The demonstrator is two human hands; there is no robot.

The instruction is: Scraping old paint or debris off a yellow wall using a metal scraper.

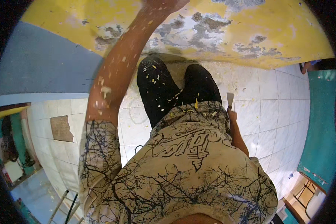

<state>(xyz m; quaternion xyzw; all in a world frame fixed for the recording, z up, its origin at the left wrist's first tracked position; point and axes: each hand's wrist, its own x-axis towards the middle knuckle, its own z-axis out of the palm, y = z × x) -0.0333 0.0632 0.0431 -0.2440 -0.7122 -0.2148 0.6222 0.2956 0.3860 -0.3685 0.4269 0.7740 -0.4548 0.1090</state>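
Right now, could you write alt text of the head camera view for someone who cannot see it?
Seen from above, a person's left hand reaches up to a peeling yellow wall with grey bare patches, the forearm speckled with paint flakes. The right hand hangs by the hip holding a scraper, blade up. Below are dark flecked trousers, a patterned shirt and a white tiled floor.

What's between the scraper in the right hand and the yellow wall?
Head view: only bare white floor tiles between the scraper in the right hand and the peeling yellow wall.
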